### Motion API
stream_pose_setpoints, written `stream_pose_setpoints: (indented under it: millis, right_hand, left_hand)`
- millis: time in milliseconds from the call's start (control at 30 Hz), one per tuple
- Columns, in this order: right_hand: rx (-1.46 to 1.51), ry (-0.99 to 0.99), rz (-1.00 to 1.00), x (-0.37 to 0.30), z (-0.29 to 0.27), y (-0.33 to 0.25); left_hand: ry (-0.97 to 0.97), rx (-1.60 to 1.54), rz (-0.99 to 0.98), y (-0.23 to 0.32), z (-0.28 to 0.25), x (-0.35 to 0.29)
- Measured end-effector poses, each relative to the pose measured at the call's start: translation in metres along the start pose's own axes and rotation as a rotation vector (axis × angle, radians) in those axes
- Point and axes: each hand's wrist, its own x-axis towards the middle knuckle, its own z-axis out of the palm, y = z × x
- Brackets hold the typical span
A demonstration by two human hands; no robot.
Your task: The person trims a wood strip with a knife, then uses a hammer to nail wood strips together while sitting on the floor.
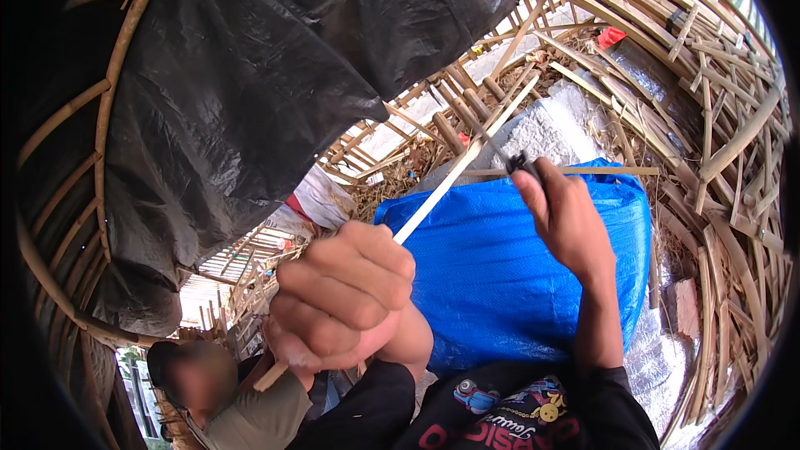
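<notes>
My left hand [343,293] is closed in a fist round a long pale bamboo strip [440,189]. The strip slants up and to the right, and its short lower end pokes out below the fist. My right hand [573,221] grips a knife [522,165] by its dark handle. Its thin blade points up and left and meets the strip's upper part; whether it cuts into the strip I cannot tell. Beneath both hands a blue woven plastic sheet [500,275] spreads in front of me. Another thin strip [612,171] lies across its far edge.
Stacked split bamboo [733,108] curves along the right side. A black plastic sheet [250,83] hangs at the upper left beside a bamboo frame [104,133]. Cut bamboo pieces [454,129] lie beyond the blue sheet. A person in a cap [250,408] is at the lower left.
</notes>
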Motion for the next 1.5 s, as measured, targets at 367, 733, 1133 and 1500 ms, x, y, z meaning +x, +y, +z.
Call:
stream_pose_setpoints:
  millis: [367,733,1133,1500]
  right_hand:
    - [0.120,-0.140,-0.191,-0.020,-0.014,-0.019]
    - [0.004,0.001,-0.180,-0.019,-0.001,-0.017]
    - [0.007,0.036,-0.195,-0.021,-0.001,-0.018]
    - [-0.047,0.044,-0.148,-0.010,-0.004,-0.006]
  left_hand:
    - [0.163,-0.065,-0.023,-0.011,-0.007,-0.001]
    - [0.295,-0.073,-0.023,-0.007,-0.008,-0.004]
    - [0.184,-0.031,-0.017,-0.009,-0.006,-0.005]
    - [0.363,0.056,0.059,0.003,0.006,-0.012]
